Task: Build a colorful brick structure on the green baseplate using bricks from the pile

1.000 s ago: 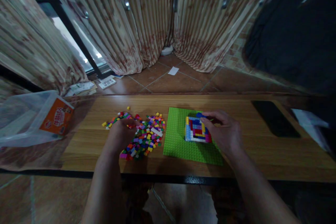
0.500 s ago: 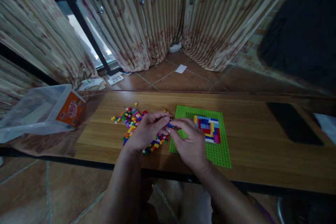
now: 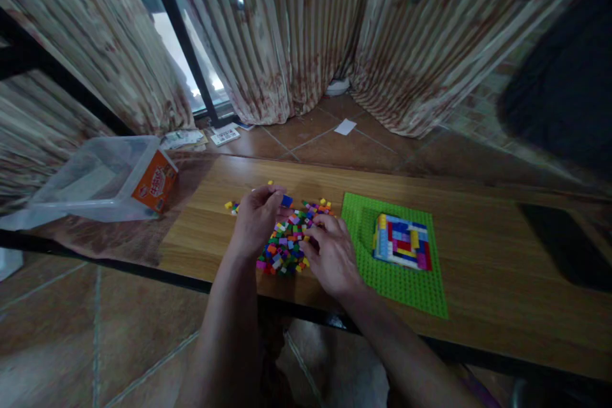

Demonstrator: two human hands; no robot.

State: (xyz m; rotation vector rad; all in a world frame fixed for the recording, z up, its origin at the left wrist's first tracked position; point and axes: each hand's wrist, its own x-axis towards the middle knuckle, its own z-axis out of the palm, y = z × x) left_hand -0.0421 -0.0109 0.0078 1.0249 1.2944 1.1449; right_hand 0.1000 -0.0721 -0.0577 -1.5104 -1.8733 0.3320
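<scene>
My left hand point(image 3: 258, 218) is closed, with a blue toy brick point(image 3: 287, 201) pinched between thumb and fingers over the left part of a loose pile of small bricks point(image 3: 284, 254). My right hand point(image 3: 331, 254) reaches to the pile's right side, thumb and fingers curved and apart, fingertips at the bricks. Right of it lies a green studded baseplate point(image 3: 396, 290). On that plate stands a low rectangular block built of bricks point(image 3: 402, 242), in blue, red, yellow, white and pink.
A clear plastic box point(image 3: 105, 185) with an orange label stands at the table's left end. A dark flat object point(image 3: 564, 245) lies on the wooden table point(image 3: 482, 268) at right. Papers point(image 3: 184, 139) lie on the floor by the striped curtains point(image 3: 306, 32).
My hands have parted: the left moved left with the blue brick, while the right came off the baseplate to the pile. The view has turned slightly left.
</scene>
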